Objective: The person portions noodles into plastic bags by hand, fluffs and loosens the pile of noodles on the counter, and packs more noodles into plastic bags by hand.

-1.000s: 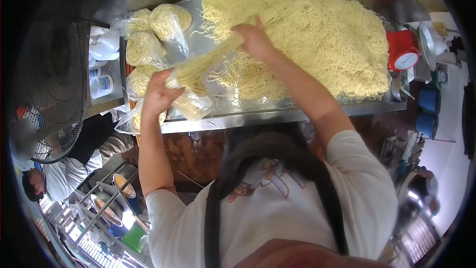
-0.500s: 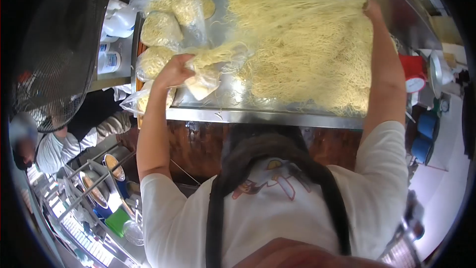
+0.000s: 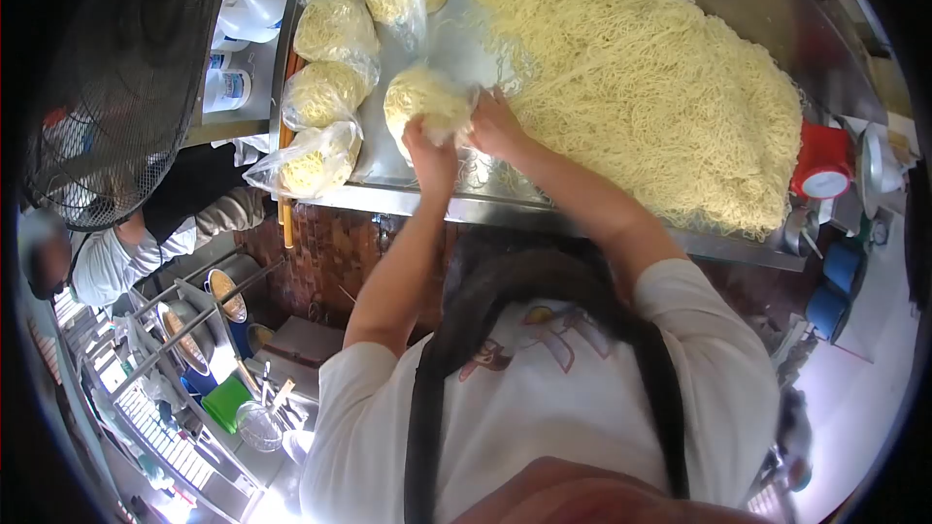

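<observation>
Head view: a bag of noodles (image 3: pixel 416 97) gripped beside the noodle heap (image 3: pixel 650 87)

The noodle heap, pale yellow and loosely tangled, spreads over much of a metal tray (image 3: pixel 449 39). Just left of the heap, on the tray, sits the bag of noodles, rounded and plump, its plastic bunched on the side facing the heap. The left hand (image 3: pixel 433 155) is on the near side of this bag, its fingers closed on the plastic. The right hand (image 3: pixel 497 128), between bag and heap, has its fingers drawn together on the bunched plastic; blur hides exactly how the fingertips meet.

Farther left of the heap, past the held bag, five filled bags (image 3: pixel 335 34) lie close together along that end of the tray. A red scale (image 3: pixel 823 160) with a round white dial stands just right of the heap, and two blue containers (image 3: pixel 837 267) are farther off on that side. Well left of the heap are white plastic jugs (image 3: pixel 252 12), a mesh-fronted fan (image 3: pixel 116 87) and a person in a white sleeve (image 3: pixel 105 267), partly behind the fan.
</observation>
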{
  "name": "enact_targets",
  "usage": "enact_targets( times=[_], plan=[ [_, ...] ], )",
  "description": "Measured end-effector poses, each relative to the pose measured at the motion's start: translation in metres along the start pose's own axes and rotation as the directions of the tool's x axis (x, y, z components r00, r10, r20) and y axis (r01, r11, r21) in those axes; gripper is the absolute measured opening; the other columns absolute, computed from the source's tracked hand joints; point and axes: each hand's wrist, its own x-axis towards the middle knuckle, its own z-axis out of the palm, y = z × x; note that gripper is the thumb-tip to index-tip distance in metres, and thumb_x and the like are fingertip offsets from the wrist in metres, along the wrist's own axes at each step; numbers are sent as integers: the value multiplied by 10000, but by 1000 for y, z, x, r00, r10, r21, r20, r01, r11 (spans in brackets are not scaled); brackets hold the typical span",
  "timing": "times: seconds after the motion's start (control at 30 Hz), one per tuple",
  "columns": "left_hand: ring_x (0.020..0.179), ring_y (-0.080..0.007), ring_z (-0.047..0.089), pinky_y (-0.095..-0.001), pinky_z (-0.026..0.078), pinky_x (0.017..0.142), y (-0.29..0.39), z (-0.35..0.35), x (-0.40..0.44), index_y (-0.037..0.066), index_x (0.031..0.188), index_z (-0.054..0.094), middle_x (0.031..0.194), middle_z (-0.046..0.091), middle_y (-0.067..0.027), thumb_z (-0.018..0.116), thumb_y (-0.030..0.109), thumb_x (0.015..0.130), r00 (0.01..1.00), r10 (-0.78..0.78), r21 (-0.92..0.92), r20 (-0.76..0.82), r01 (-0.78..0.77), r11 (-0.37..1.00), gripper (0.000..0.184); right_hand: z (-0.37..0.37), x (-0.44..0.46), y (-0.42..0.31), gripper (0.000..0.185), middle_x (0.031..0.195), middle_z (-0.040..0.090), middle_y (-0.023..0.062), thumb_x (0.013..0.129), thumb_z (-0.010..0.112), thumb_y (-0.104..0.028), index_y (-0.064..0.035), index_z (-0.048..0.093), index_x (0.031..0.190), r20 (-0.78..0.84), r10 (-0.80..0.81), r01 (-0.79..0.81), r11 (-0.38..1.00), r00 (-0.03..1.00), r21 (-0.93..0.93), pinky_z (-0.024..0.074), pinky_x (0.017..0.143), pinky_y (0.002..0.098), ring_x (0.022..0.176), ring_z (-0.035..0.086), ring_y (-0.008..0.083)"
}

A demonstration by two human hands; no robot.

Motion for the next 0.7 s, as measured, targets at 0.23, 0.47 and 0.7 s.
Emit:
enact_targets(
  times=[0.23,0.47,0.7],
  plan=[
    [656,-109,523,-249,429,623,72,-58,70,31,932,564,737,556,-32,467,15,955,995,-83,-635,64,105,766,101,-111,26,3,427,1085,651,248,834,633,-188,38,563,1189,19,-269,222,830,963,512,496,881,455,1007,633,392],
    [494,-65,409,-245,357,454,78,-65,41,33,927,573,621,462,15,485,228,1042,968,-217,-600,128,249,760,243,-122,12,-29,467,1253,586,242,848,635,-126,42,530,1271,28,-57,29,807,998,590,469,969,402,1129,599,328],
    [450,-57,405,-262,358,415,77,-49,41,31,1095,581,570,440,29,531,220,1015,945,-198,-605,261,320,730,211,-63,-64,14,500,1184,593,220,796,657,-106,-3,532,1269,-370,94,-108,994,924,-18,373,1081,432,1165,544,362]
  ],
)
